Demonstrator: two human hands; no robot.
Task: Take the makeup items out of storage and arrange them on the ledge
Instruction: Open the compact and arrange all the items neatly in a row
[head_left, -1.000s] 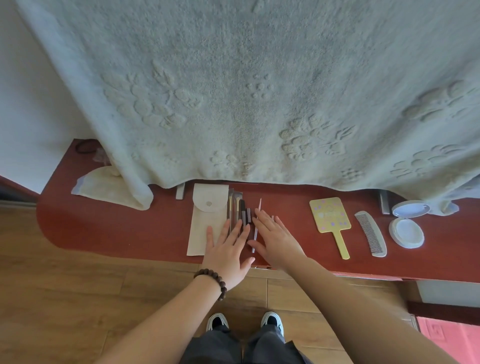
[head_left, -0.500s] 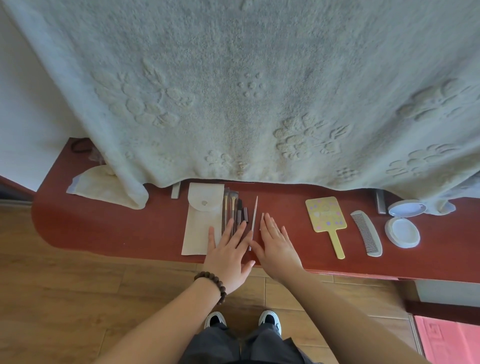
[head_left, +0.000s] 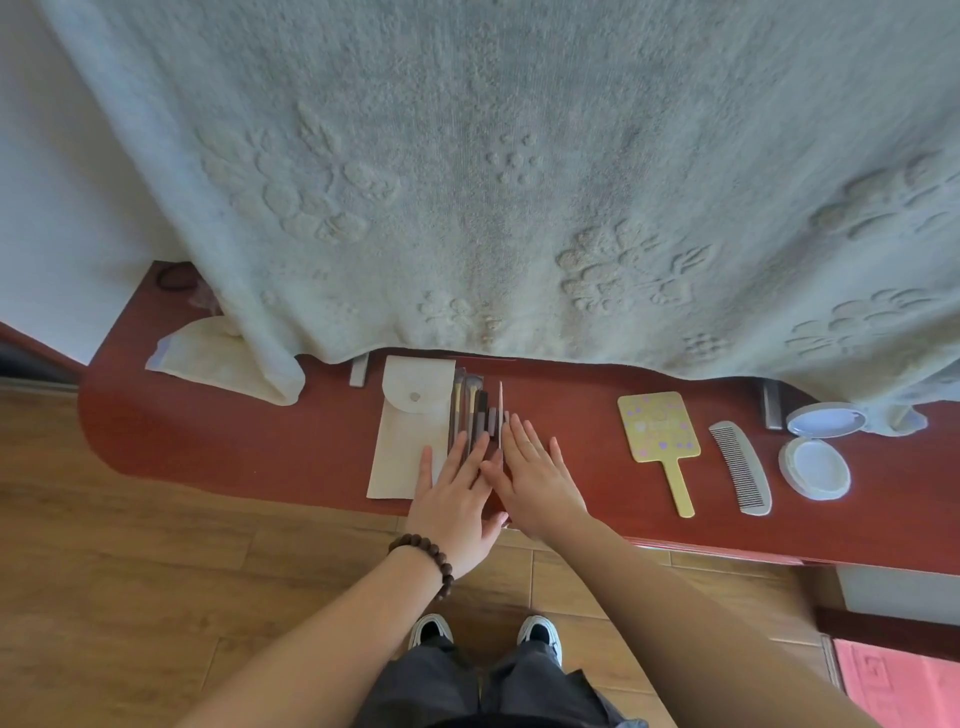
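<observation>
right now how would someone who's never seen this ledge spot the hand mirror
Follow the red ledge rightward, past the hands. The hand mirror lies flat, left of the grey comb. It alone is yellow and square, with a thin handle towards the floor.

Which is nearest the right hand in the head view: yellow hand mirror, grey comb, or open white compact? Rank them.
From the right hand, all lying to its right along the red ledge:
1. Yellow hand mirror, nearest.
2. Grey comb, next over.
3. Open white compact, farthest, by the ledge's right end.
</observation>
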